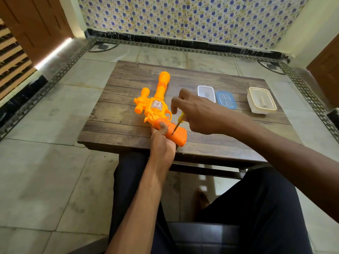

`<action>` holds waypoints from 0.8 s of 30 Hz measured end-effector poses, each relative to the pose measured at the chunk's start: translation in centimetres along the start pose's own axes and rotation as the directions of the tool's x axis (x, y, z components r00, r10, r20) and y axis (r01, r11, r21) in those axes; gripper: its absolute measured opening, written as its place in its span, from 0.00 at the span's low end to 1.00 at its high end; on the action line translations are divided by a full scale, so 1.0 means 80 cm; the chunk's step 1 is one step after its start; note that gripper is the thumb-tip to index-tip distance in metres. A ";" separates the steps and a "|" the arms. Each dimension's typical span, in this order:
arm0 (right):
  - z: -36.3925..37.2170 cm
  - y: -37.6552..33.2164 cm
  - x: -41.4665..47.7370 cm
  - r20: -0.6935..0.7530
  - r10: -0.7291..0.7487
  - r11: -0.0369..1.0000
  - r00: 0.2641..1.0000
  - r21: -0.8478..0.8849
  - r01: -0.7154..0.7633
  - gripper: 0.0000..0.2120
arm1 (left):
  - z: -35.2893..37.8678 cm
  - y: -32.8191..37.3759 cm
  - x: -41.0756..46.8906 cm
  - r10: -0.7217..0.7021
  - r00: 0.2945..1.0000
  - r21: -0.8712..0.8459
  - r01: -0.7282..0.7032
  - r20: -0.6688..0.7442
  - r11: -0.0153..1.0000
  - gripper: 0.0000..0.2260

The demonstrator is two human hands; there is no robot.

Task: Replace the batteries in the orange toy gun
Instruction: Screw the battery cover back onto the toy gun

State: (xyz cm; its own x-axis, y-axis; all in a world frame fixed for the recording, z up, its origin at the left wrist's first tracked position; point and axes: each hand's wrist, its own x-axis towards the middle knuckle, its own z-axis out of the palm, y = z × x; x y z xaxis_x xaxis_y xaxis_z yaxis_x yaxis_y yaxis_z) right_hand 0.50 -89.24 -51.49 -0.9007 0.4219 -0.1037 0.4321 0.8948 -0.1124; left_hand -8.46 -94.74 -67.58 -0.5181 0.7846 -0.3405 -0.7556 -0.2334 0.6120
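The orange toy gun (pixel 156 107) lies on its side on the wooden table (pixel 128 118), barrel pointing away from me. My left hand (pixel 162 143) grips its darker orange handle near the front edge, thumb on top. A yellow-handled screwdriver (pixel 178 121) stands tilted with its tip on the handle's side panel. My right hand (pixel 194 110) holds the screwdriver's handle from above, fingers curled round it.
To the right on the table stand a small white open box (pixel 206 92), its blue lid (pixel 226 99) beside it, and a cream plastic container (pixel 261 100) with small items inside. My legs in dark trousers are under the table's front edge. A tiled floor surrounds the table.
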 end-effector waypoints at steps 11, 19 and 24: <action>-0.002 0.000 0.009 -0.059 0.158 0.986 0.986 -0.042 -0.160 0.07 | 0.004 0.002 -0.002 0.005 0.999 -0.037 -0.006 -0.033 0.999 0.22; -0.014 -0.005 0.000 0.050 -0.028 0.998 0.998 -0.055 0.031 0.08 | 0.001 -0.002 0.003 0.004 0.999 -0.005 -0.004 -0.045 1.000 0.24; -0.003 -0.012 0.005 -0.085 0.054 0.997 0.995 -0.055 -0.059 0.05 | 0.001 0.000 0.003 0.012 0.999 -0.010 -0.012 -0.048 1.000 0.23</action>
State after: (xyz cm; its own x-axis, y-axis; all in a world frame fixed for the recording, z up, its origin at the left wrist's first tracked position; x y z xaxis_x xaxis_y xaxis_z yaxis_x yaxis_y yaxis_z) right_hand -0.32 -89.91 -51.23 -0.8765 0.4807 -0.0254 0.4814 0.8750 -0.0512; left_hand -8.53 -94.53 -67.64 -0.5455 0.7534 -0.3672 -0.7534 -0.2488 0.6087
